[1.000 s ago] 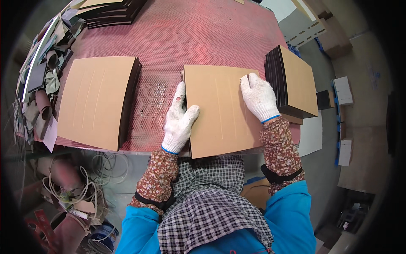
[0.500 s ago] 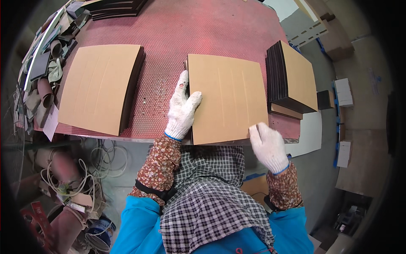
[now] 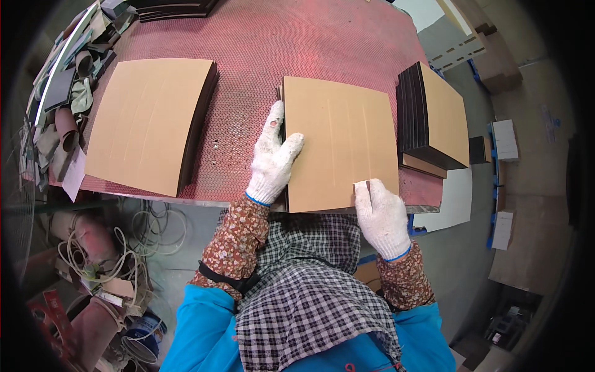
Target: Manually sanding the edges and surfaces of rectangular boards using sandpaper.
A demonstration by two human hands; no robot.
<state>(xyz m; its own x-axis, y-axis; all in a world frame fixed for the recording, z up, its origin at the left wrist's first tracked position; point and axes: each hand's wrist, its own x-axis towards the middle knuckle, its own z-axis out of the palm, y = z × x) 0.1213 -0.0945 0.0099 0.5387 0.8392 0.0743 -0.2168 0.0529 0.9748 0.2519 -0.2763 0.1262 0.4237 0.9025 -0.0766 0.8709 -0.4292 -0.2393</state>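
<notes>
A stack of tan square boards (image 3: pixel 341 136) with dark edges lies at the table's front edge, faint straight lines running down its top face. My left hand (image 3: pixel 271 155), in a white knit glove with a small hole in one finger, rests against the stack's left side. Its fingers are stretched along that edge, and the thumb lies over the top face. My right hand (image 3: pixel 384 214), gloved too, is at the near right corner of the top board. Pinched in its fingers is a small folded piece of what looks like sandpaper (image 3: pixel 361 185), pale with a brown edge, mostly hidden.
Left of me stands another tan board stack (image 3: pixel 149 124); a third stack (image 3: pixel 443 118) is at the right edge of the red mesh-topped table (image 3: pixel 248 56). Dark boards (image 3: pixel 176 9) sit at the back. Sandpaper rolls and scraps (image 3: pixel 67 121) crowd the left side. Hoses (image 3: pixel 158 229) hang below.
My right hand has moved left and in over the near right corner of the top board with the small piece. The left hand keeps its place on the stack; the view has shifted slightly.
</notes>
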